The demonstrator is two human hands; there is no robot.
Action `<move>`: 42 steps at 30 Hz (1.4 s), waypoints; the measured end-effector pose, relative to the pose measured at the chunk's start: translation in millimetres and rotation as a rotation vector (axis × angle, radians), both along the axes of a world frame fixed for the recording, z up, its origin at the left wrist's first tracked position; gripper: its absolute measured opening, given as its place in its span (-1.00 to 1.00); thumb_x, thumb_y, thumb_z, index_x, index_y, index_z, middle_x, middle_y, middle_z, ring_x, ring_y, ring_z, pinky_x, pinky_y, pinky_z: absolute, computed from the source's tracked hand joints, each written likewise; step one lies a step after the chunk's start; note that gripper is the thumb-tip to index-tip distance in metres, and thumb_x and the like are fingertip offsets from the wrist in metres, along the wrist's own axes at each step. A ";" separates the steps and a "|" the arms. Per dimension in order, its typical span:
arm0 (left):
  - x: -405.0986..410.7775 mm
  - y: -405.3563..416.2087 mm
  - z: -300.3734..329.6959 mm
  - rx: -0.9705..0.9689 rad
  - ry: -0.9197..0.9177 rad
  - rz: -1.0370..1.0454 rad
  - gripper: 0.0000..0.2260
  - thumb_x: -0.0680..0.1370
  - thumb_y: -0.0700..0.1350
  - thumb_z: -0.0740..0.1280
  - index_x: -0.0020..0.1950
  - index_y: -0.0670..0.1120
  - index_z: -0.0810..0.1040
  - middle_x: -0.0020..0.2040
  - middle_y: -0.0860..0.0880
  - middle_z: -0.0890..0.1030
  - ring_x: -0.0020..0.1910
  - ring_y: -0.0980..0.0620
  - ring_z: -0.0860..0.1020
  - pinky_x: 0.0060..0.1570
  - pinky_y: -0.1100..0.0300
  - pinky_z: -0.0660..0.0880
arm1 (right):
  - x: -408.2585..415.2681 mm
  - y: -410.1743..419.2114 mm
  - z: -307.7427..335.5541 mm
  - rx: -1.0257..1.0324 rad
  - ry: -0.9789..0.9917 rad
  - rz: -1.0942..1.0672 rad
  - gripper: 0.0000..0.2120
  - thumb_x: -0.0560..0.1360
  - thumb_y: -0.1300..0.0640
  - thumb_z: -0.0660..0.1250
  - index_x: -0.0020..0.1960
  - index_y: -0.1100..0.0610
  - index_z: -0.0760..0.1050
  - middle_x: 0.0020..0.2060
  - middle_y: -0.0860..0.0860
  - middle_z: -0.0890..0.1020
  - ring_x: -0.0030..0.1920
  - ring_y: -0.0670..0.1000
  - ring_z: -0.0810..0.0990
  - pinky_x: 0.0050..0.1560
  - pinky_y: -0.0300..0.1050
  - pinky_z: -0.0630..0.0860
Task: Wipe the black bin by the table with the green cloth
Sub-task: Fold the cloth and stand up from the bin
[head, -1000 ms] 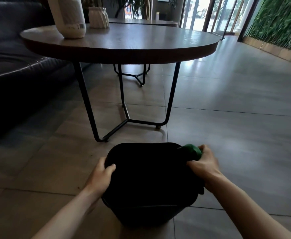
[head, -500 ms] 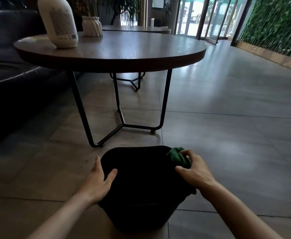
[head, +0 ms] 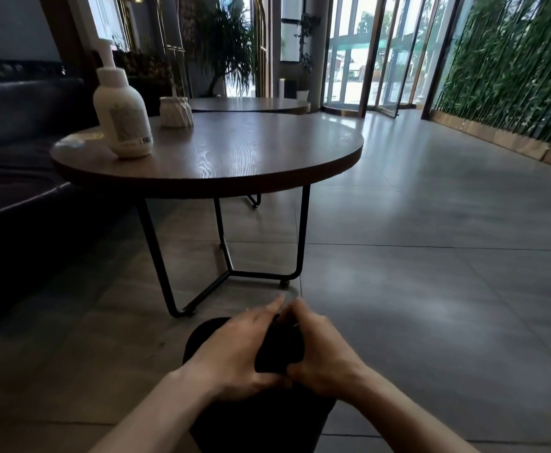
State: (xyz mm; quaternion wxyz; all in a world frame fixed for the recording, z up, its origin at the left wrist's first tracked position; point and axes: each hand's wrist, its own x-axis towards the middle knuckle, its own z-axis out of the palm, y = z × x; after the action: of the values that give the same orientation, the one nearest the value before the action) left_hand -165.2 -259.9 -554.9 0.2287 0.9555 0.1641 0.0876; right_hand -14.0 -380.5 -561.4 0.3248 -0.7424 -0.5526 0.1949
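The black bin (head: 202, 338) stands on the tiled floor in front of the round wooden table (head: 234, 158), low in the head view. My left hand (head: 234, 354) and my right hand (head: 323, 354) meet above the bin's top. Between them they clasp a bunched cloth (head: 280, 348), which looks dark in the shade, its green barely showing. My hands and forearms hide most of the bin's top and right rim.
The table's black metal legs (head: 228, 273) stand just beyond the bin. A white pump bottle (head: 122, 116) and a small white vase (head: 176, 112) sit on the table. A dark sofa (head: 12, 158) lies to the left, open tiled floor (head: 431, 289) to the right.
My left hand has left the bin's left rim and joined the right hand over the bin, both now on the cloth. The camera has tilted up, showing more of the room.
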 end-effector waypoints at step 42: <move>-56.7 5.9 130.2 0.088 0.366 0.042 -0.39 0.38 -0.14 0.46 0.42 0.02 0.41 0.22 0.03 0.56 0.21 -0.06 0.54 0.15 0.04 0.51 | -66.9 1.7 145.8 -0.443 -0.439 0.101 -0.57 0.52 0.16 0.32 0.37 0.04 0.37 0.23 -0.01 0.46 0.22 0.09 0.49 -0.04 0.04 0.57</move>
State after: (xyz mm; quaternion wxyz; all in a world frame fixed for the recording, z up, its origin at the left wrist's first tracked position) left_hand -221.9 -254.0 -424.8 0.1511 0.9610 0.2189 -0.0756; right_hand -80.9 -378.8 -415.6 0.0177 -0.7910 -0.5899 0.1615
